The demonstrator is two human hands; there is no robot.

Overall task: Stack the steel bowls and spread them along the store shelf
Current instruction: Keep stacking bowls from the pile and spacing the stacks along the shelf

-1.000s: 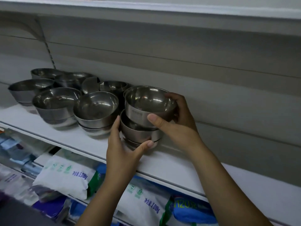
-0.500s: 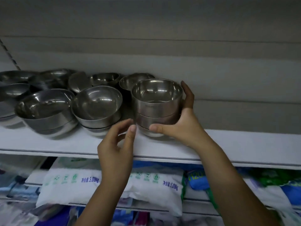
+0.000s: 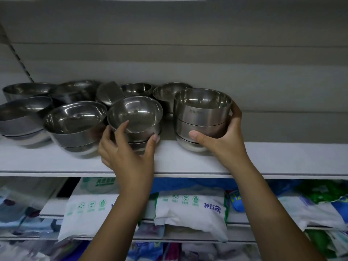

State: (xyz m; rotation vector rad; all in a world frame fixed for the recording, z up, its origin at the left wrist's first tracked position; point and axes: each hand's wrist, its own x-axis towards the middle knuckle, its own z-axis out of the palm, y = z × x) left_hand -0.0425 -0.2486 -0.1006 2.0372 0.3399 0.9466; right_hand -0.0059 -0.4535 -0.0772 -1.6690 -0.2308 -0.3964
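The right hand [image 3: 224, 140] is wrapping the right stack [image 3: 202, 117], thumb at the front, fingers round the back, pressing it from both sides. The left hand [image 3: 126, 149] is curling, half spread, around the middle stack [image 3: 134, 119], thumb and fingers touching its lower bowls. Both stacks are sitting on the shelf [image 3: 282, 159], near each other. More bowls [image 3: 75, 121] are crowding the left end, while the right end is lying bare, so the spreading looks barely begun.

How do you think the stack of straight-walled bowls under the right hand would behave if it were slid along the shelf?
The stack looks rigid, and its polished steel probably slides easily on the smooth shelf. Standing three bowls tall on a narrow rounded base, it might wobble, so the right hand steadying it seems wise.
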